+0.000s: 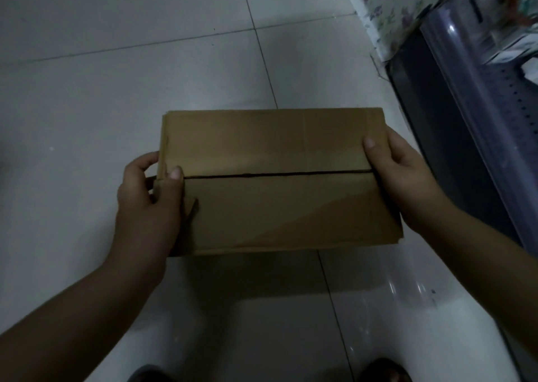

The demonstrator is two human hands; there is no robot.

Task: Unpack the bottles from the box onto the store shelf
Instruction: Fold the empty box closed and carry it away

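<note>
Both hands are clamped on the plain brown cardboard box (279, 180), held up over the pale tiled floor (116, 76): left hand (148, 204) curls round its left end, right hand (407, 177) round its right end, thumbs on top. Its top flaps are closed, meeting at a dark seam. The dark metal store shelf (465, 105) sits just off to the right.

Both bare forearms reached forward and down from the lower corners of the view, converging. Left hand (145, 204) clasped the left end of the box (276, 207): thumb laid on top at the flap seam, fingers curled round the side edge. Right hand (401, 177) gripped the right end, thumb flat on top, fingers wrapped out of sight behind. Wrists roughly straight, hands level with each other.
</note>
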